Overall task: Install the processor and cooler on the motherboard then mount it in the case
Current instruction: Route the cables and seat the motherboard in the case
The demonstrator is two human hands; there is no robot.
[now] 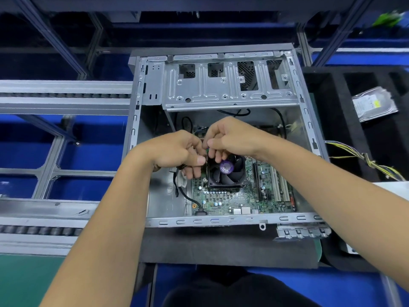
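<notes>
Both hands, left [177,151] and right [230,138], fingers curled, meet above cooler [226,171] on motherboard [232,200] inside case [221,220]; what they grasp cannot be told.

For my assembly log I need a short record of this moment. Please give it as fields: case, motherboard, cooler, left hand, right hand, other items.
case: open metal case lying on its side on dark foam
motherboard: green motherboard inside the case
cooler: black fan cooler on the board, purple sticker at its hub
left hand: left hand at the cooler's left edge, fingers curled; what it holds is hidden
right hand: right hand at the cooler's far edge, fingers curled; what it holds is hidden
other items: hard drive in black foam tray; loose wire bundle
</notes>
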